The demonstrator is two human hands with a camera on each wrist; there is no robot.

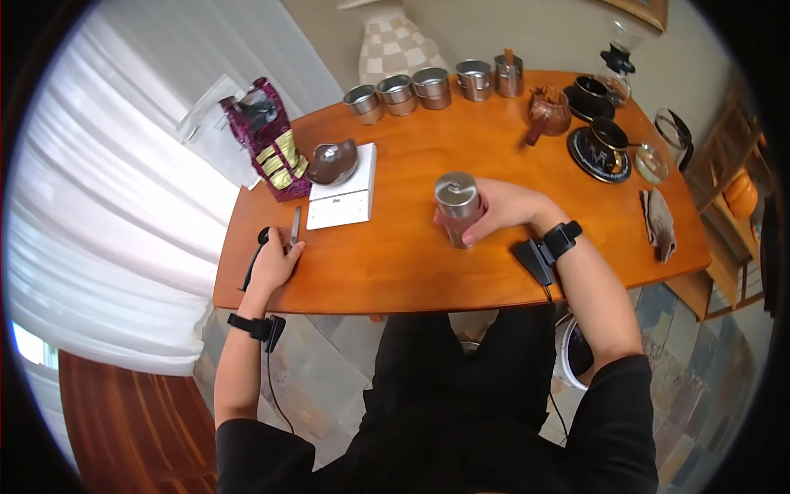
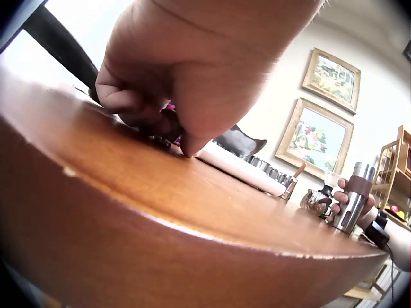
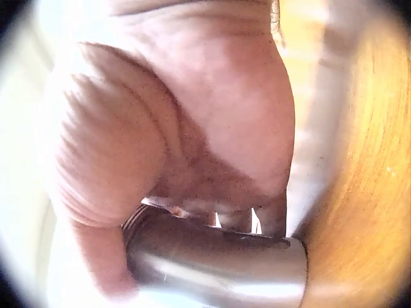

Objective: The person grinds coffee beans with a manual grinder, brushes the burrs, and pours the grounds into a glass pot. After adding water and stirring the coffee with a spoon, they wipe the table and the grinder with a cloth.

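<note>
My right hand (image 1: 506, 206) grips a manual coffee grinder (image 1: 457, 193), a steel cylinder with a brown band and a small stud on its top. The grinder stands upright over the table in the head view. Fingers and thumb wrap round the steel body (image 3: 218, 263) in the right wrist view. At the table's left edge, my left hand (image 1: 276, 265) holds a slim silver crank handle (image 1: 296, 222) between curled fingers and thumb. A black strip-like tool (image 1: 252, 262) with a rounded end lies beside it. The left fingers (image 2: 122, 96) hide most of what they hold.
A white scale (image 1: 339, 210) carries a dark dish (image 1: 332, 162), with a purple coffee bag (image 1: 271, 148) beside it. Several steel cups (image 1: 432, 88) line the back. On the right are a brown glass pot (image 1: 549, 111), a black cup (image 1: 607, 134) on a saucer and a folded cloth (image 1: 658, 224).
</note>
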